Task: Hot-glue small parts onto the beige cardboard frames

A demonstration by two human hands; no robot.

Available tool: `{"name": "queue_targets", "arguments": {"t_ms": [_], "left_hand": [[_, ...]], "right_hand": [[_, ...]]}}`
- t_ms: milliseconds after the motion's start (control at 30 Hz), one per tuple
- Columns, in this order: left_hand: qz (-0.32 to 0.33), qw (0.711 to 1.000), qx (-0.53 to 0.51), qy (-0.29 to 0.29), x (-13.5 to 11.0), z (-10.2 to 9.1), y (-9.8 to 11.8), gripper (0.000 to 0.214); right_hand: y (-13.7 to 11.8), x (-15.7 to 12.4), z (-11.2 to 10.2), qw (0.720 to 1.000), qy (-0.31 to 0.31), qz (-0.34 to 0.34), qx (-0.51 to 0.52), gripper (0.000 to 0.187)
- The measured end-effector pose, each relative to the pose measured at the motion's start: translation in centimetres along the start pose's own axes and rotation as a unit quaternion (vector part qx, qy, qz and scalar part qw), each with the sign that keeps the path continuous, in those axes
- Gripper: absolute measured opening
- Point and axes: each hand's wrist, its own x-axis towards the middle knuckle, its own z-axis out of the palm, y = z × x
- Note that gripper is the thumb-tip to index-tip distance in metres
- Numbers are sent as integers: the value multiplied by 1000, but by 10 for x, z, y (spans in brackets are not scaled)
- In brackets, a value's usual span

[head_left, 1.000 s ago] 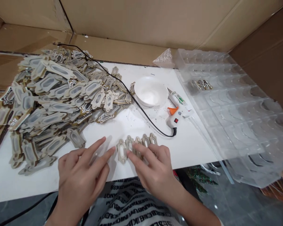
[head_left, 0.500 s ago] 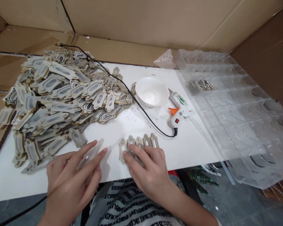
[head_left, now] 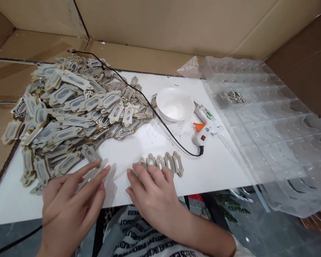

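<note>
Several small grey-beige ornamental plates (head_left: 178, 164) with elongated hollow centres lie side by side in a short row on the white tabletop (head_left: 117, 146). My right hand (head_left: 155, 196) rests over the row's left end, fingers spread and bent a little, hiding the lower parts of some plates. To the left, my left hand (head_left: 72, 203) has its fingers apart and holds nothing visible. Its index fingertip is at the lower edge of a loose plate (head_left: 91, 154), and I cannot tell if they touch. Behind it rises a large heap of similar plates (head_left: 77, 103), some showing white-lined patterned faces.
A white bowl (head_left: 175, 103) stands mid-table. Right of it lies a white hot glue gun (head_left: 203, 134) with an orange trigger; its black cord (head_left: 166, 128) crosses the table. A clear compartment tray (head_left: 259, 125) covers the right side. Cardboard walls (head_left: 176, 28) enclose the back.
My right hand has slid left along the row, uncovering more of the plates on the right. My left hand has drawn slightly left and down. The camera view has shifted a little.
</note>
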Motion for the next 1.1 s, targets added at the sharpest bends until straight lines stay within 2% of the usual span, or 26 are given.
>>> {"name": "queue_targets", "arguments": {"t_ms": [133,333,600,800,967,1100], "left_hand": [[10,1000,2,1,-5,-1,1,35],[42,996,37,-63,-5,8,7,39],[160,986,32,-22,-17,5,-1,32],[195,981,-16,4,-16,1,3,21],[208,977,-48,-3,-20,-1,6,20],[197,978,-68,-20,-32,-2,5,26]], "right_hand": [[0,-12,-8,1000,11,-19,13,22],[5,-27,-7,997,25,-71,32,14],[13,-36,-3,985,78,-133,74,12],[12,-35,3,976,127,-149,98,13],[16,-35,0,966,163,-128,156,20],[30,-39,-11,969,167,-50,174,15]]}}
